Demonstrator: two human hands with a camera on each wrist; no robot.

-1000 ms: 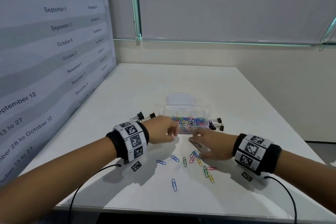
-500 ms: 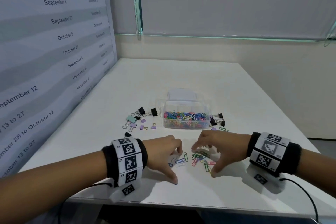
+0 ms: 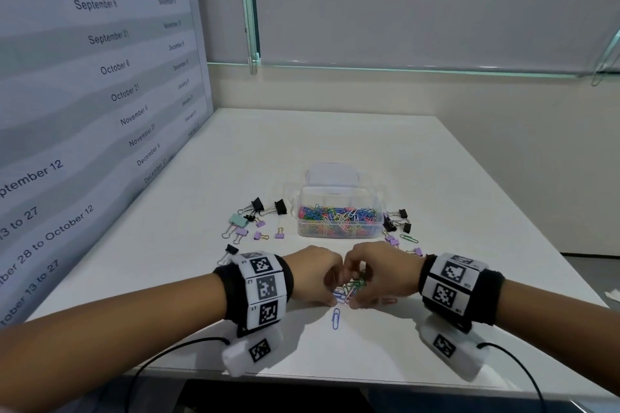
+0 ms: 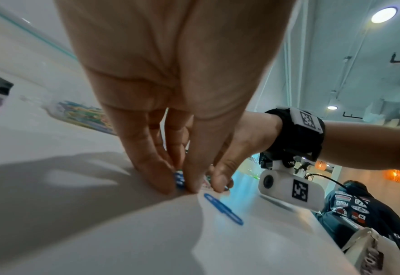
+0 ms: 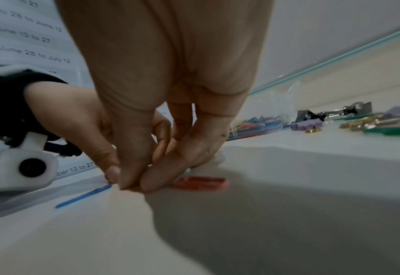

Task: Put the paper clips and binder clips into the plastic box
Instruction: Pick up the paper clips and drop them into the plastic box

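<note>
The clear plastic box point(image 3: 340, 234) stands mid-table with its lid open behind it, holding several coloured paper clips. Just in front of it my two hands meet over a small heap of paper clips point(image 3: 353, 286). My left hand point(image 3: 332, 292) has its fingers and thumb curled down onto the table, pinching blue clips point(image 4: 179, 180). My right hand point(image 3: 354, 295) faces it, thumb and fingers pinched together on the heap point(image 5: 135, 183). A red clip point(image 5: 200, 183) lies beside my right fingers. One blue paper clip point(image 3: 336, 318) lies alone, nearer to me.
Black, purple and mint binder clips point(image 3: 255, 216) lie left of the box, and more black and purple ones point(image 3: 397, 225) lie right of it with a green paper clip point(image 3: 409, 238). A printed date panel point(image 3: 100, 84) walls the left side. The table's front edge point(image 3: 335, 382) is close.
My left hand came back from the box to the table. Both hands drew together, sweeping the scattered paper clips into one heap between them.
</note>
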